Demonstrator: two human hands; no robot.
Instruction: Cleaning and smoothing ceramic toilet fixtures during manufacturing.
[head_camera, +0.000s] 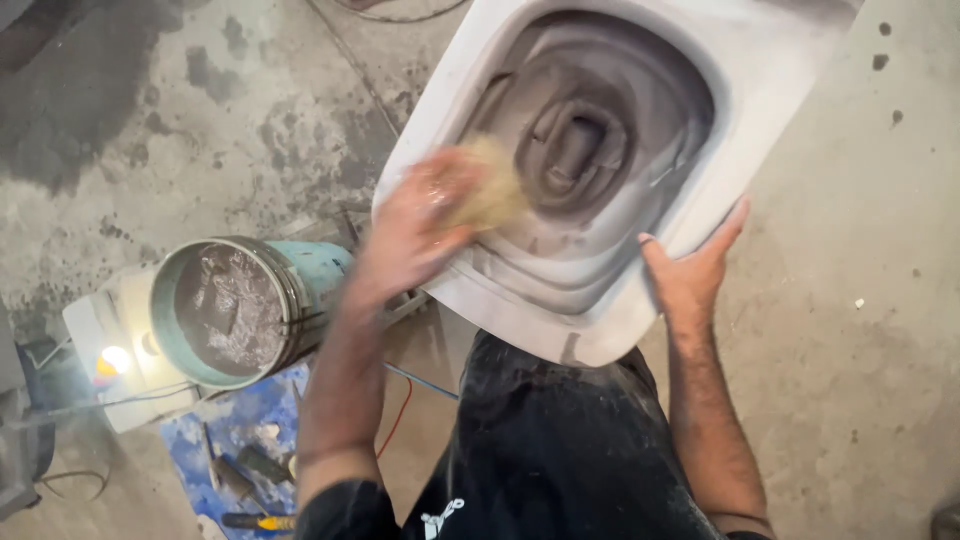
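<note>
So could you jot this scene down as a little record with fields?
left hand: pressing a wet yellowish sponge on the inner wall of the grey unfired toilet bowl
right hand: flat on the bowl's outer rim, holding nothing
bucket: on the floor to the left, holding grey liquid
hand tools: lying on a blue sheet
floor: stained concrete

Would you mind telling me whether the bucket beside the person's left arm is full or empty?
Nearly full: the bucket holds grey, glistening liquid up close to its rim, with its mouth open toward the camera.
</note>
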